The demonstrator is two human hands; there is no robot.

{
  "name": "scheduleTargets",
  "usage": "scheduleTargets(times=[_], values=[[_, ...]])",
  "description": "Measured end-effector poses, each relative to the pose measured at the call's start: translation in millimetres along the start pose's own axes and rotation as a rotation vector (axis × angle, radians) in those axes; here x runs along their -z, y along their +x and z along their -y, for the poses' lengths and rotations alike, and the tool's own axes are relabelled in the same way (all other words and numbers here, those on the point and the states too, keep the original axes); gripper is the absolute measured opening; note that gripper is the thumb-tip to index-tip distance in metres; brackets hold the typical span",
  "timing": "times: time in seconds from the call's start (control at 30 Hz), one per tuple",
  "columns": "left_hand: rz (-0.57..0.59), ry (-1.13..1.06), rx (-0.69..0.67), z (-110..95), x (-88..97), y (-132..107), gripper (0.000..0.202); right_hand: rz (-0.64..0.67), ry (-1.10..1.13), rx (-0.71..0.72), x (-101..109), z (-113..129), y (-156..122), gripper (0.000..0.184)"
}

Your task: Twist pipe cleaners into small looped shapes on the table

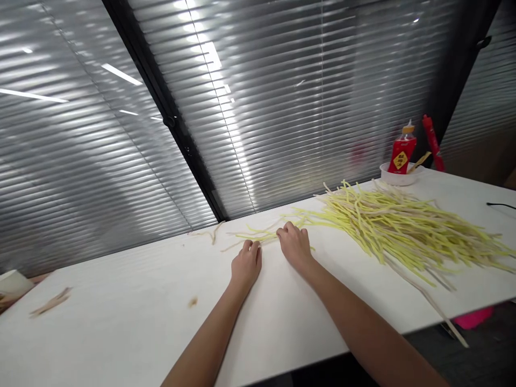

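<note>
Both my hands rest on a white table (121,301). My left hand (245,263) and my right hand (294,247) lie side by side, fingers curled down onto a few loose yellow-green stalks (258,235) near the table's far edge. What the fingertips pinch, if anything, is hidden under the knuckles. A big heap of long yellow-green stalks (407,228) spreads over the table to the right of my right hand.
A white bowl (397,176) with a red sauce bottle (402,153) in it stands at the far right by the blinds. Pale scraps (52,302) lie at the left. A black cable (500,205) lies at the right edge. Something pink (475,318) sits below the table.
</note>
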State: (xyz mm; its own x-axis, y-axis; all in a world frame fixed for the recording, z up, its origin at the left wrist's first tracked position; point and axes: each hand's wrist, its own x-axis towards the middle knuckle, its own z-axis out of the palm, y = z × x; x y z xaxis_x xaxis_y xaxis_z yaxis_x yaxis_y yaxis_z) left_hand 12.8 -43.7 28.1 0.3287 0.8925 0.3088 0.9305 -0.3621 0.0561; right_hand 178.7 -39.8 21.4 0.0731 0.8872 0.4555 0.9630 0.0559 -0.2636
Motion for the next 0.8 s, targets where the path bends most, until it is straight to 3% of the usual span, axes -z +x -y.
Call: scheduleTargets(times=[0.27,0.4,0.57,0.8], values=[[-0.037,-0.088,0.036,9.9,4.5,-3.2,0.027,-0.146,0.019,0.142,6.9,4.1,-0.8,0.027],[-0.018,-0.005,0.057,9.2,6.0,-4.0,0.028,-0.156,0.048,0.148,5.6,0.9,0.8,0.027],[-0.056,0.073,-0.018,12.6,10.5,-7.3,0.031,-0.131,0.093,0.128,-1.0,-2.7,3.2,0.025],[-0.093,0.140,-0.132,13.9,10.9,-10.2,0.034,-0.147,0.423,0.118,-8.6,-3.1,4.2,0.029]])
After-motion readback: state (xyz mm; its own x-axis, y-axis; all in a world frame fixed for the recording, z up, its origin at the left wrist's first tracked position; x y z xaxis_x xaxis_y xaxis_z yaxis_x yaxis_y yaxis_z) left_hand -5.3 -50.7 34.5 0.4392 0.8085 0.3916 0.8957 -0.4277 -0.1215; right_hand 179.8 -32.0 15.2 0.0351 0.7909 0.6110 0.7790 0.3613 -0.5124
